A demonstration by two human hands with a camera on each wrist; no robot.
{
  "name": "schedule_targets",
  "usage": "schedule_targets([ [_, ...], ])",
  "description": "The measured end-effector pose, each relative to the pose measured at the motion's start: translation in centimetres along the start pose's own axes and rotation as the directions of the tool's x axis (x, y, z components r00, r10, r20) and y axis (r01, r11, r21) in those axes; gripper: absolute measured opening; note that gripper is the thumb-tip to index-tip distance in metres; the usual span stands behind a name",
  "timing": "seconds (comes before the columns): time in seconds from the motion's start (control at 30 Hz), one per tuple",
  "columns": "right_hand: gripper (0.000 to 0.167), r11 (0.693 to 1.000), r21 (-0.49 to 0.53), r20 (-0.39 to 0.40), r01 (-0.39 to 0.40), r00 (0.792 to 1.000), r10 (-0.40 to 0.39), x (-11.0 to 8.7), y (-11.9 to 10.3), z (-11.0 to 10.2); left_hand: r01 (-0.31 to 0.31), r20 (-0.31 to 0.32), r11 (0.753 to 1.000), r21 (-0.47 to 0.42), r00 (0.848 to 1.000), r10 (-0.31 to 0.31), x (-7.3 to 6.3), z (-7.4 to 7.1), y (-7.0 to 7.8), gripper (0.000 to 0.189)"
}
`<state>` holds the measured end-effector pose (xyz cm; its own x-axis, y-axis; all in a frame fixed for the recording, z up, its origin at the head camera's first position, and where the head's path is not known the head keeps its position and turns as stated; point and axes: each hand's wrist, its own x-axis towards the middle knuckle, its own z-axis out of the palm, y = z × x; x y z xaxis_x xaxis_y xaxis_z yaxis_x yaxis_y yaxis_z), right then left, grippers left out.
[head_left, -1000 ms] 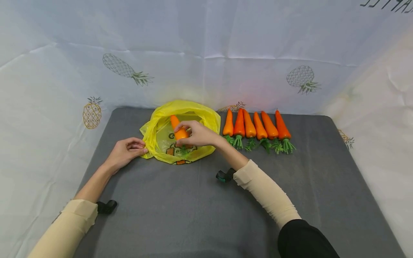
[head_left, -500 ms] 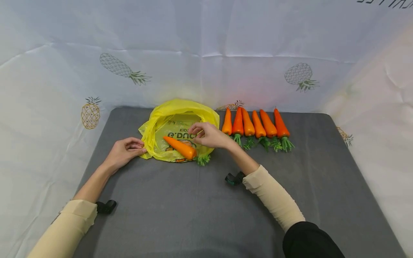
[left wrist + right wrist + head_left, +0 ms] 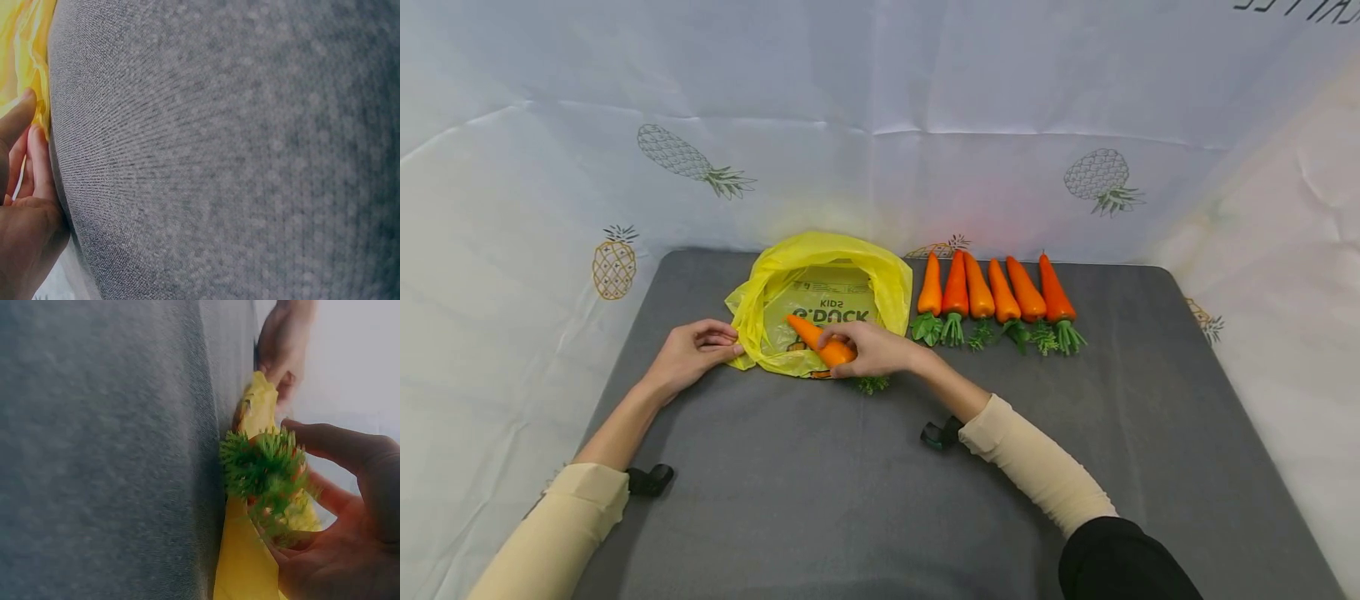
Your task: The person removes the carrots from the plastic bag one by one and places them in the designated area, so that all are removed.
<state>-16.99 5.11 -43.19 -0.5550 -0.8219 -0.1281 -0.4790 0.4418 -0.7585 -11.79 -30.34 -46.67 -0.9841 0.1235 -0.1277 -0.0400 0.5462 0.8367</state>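
A yellow plastic bag [image 3: 887, 283] lies with its mouth spread at the table's back. Its left edge is pinched between the thumb and fingers of my left hand [image 3: 694, 357], and the left wrist view shows the fingertips on the yellow film [image 3: 39, 69]. An orange carrot [image 3: 811, 333] lies slanted across the bag's near rim, tip inside. My right hand [image 3: 880, 348] grips its thick end, thumb on the near side. The carrot's green leaves [image 3: 265, 469] stick out over the near rim, in front of the right palm in the right wrist view.
Several orange carrots [image 3: 979, 287] lie in a row right of the bag, leaves toward me. The grey table [image 3: 820, 492] meets a white pineapple-print cloth [image 3: 985, 92] at the back and sides.
A second ago my right hand held the carrot further inside the bag. Half a second ago the carrot lay across the near rim, hand off it; now the hand has come down onto it.
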Motion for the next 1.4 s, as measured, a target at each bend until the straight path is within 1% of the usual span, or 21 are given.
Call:
schedule_targets([
  [0.13,0.042,1.000,0.003,0.014,0.010,1.000,-0.010,-0.6,-0.1,0.0,-0.002,0.006,1.000,0.003,1.000,0.002,0.1,0.0,-0.1,0.040],
  [0.27,0.041,1.000,0.030,0.004,0.003,1.000,-0.003,-1.9,-0.3,-0.5,0.001,0.008,1.000,0.000,1.000,-0.001,0.1,0.0,-0.1,0.040],
  [0.47,0.040,0.998,0.056,-0.085,-0.014,0.996,0.019,-4.9,-0.4,-0.6,0.000,0.010,1.000,-0.004,1.000,0.000,0.2,0.0,-0.1,0.041],
  [0.53,0.041,0.997,0.069,-0.120,-0.027,0.992,0.035,-6.1,-0.4,-0.5,0.002,0.008,1.000,-0.002,1.000,-0.002,0.1,0.0,-0.1,0.040],
  [0.73,0.042,0.995,0.060,-0.210,-0.081,0.973,0.092,-9.9,-0.1,-0.4,0.006,0.004,1.000,0.011,1.000,-0.006,0.0,-0.1,0.0,0.040],
  [0.9,0.046,0.991,0.064,-0.249,-0.117,0.960,0.130,-13.1,0.2,-0.1,0.000,0.009,1.000,0.002,1.000,0.000,-0.2,-0.2,0.1,0.041],
  [1.03,0.046,0.989,0.048,-0.279,-0.140,0.949,0.148,-15.5,0.6,0.1,-0.002,0.006,1.000,-0.004,1.000,0.002,-0.1,-0.1,0.1,0.041],
  [1.23,0.047,0.983,0.049,-0.301,-0.179,0.935,0.186,-17.8,0.9,0.4,-0.004,0.000,1.000,-0.006,1.000,0.004,-0.1,0.0,0.1,0.041],
  [1.4,0.047,0.977,0.046,-0.298,-0.210,0.930,0.214,-19.0,1.6,1.1,-0.002,0.000,1.000,0.008,1.000,0.002,0.0,0.1,0.1,0.041],
])
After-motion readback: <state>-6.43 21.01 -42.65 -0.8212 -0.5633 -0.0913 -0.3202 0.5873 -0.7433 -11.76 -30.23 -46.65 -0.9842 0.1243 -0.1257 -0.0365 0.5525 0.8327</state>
